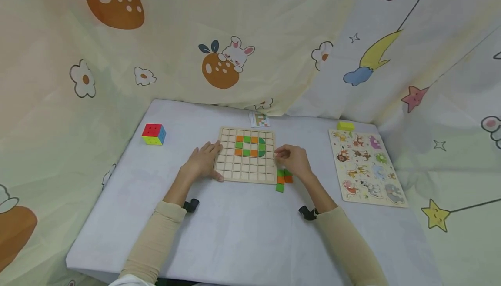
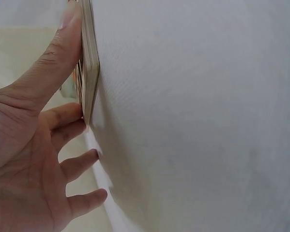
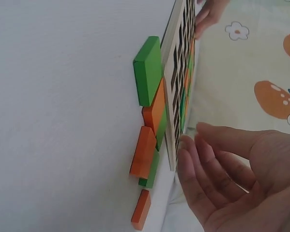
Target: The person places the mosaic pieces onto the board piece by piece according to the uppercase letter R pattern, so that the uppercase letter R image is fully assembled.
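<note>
A wooden grid board point(image 1: 246, 175) lies mid-table, bearing a ring of orange and green squares, with rounded green pieces point(image 1: 262, 153) at its right corners. My left hand point(image 1: 201, 162) is spread along the board's left side; in the left wrist view the thumb of that hand point(image 2: 33, 159) lies against the board point(image 2: 91, 72). Beside the right edge hovers my right hand point(image 1: 295, 160). In the right wrist view its fingers point(image 3: 193, 169) are loosely bent, thumb near the index finger, no piece visible between them. Loose green point(image 3: 148, 72) and orange point(image 3: 143, 152) pieces lie beside the board.
A puzzle cube point(image 1: 154, 134) sits at the back left. A small patterned card point(image 1: 259, 120) is behind the board. On the right lie an animal puzzle board point(image 1: 368, 168) and, at its top edge, a yellow block point(image 1: 345, 125). Patterned curtains hang behind the table.
</note>
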Tool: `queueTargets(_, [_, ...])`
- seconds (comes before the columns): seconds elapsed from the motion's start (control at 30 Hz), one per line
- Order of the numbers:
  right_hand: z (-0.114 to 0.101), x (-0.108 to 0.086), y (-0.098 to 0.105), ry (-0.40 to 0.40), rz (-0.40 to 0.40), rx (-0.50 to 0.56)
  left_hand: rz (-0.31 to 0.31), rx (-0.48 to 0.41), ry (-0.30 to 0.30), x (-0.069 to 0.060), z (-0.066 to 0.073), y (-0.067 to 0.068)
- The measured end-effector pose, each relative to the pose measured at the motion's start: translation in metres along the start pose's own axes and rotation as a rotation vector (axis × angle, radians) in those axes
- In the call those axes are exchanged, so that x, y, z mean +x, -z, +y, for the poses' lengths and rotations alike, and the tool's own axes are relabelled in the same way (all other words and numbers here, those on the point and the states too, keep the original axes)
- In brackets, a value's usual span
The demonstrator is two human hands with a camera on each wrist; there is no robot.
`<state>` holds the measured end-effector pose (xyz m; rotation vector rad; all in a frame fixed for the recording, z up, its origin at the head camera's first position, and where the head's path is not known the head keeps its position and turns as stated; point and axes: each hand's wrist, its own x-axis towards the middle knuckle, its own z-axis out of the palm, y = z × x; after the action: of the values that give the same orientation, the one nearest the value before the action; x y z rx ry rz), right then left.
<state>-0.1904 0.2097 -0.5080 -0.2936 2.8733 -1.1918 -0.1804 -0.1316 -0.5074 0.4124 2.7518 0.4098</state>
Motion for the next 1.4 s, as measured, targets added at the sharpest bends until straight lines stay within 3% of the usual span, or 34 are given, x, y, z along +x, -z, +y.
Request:
queueTargets(0.17, [-0.002,-0.010,0.004,-0.028,-0.078,-0.046,0.003,0.003,0.006,0.000,-0.001,0.000])
queueTargets(0.43, [-0.008,-0.019,0.004,-0.106,-0.243,-0.208,0.002,0.005,0.010,0.000,0.000,0.000])
queueTargets(0.97, [-0.016,-0.014,0.010,-0.105,-0.271,-0.198,0.006,0.012,0.001,-0.002,0.002,0.002])
queueTargets(1.4, [-0.039,0.000,0.006,0.025,-0.209,-0.064,0.009,0.018,-0.003,-0.002,0.003,0.002])
